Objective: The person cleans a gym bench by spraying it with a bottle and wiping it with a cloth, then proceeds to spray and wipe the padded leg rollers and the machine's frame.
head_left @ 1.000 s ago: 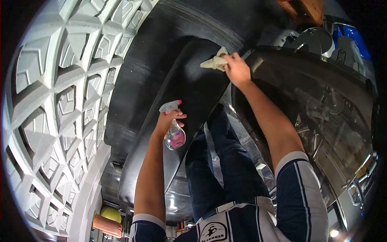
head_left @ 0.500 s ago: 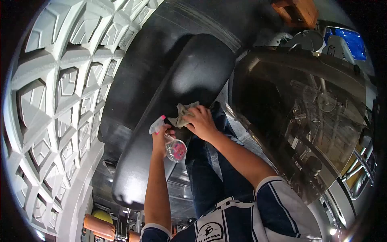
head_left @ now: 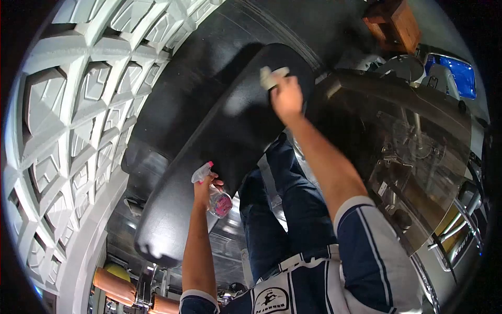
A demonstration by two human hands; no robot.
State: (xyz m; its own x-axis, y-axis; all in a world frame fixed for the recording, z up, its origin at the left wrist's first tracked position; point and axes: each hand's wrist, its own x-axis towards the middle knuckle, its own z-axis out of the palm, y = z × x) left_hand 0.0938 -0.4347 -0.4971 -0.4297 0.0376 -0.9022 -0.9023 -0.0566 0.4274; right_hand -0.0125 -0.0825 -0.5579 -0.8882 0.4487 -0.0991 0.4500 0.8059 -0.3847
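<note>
A long black padded bench [head_left: 225,131] with rounded ends runs diagonally in front of me. My left hand [head_left: 205,187] is closed around the neck of a clear spray bottle [head_left: 220,204] with a pink-and-white trigger head, held over the bench. Near the bench's far end, my right hand [head_left: 287,99] grips a crumpled light-coloured cloth [head_left: 273,77]. The cloth appears to lie against the black surface, and motion blurs it and the hand slightly.
A white lattice wall [head_left: 68,115] stands on the left. To the right is a tinted transparent panel [head_left: 418,157] with metal parts behind it. A wooden box [head_left: 392,23] and a blue tray [head_left: 454,73] sit at the back right. Orange padded rollers [head_left: 115,287] show at lower left.
My right hand has moved the cloth forward and to the right, from the bench's middle to its far end. My left hand, still on the spray bottle, has shifted slightly left and down.
</note>
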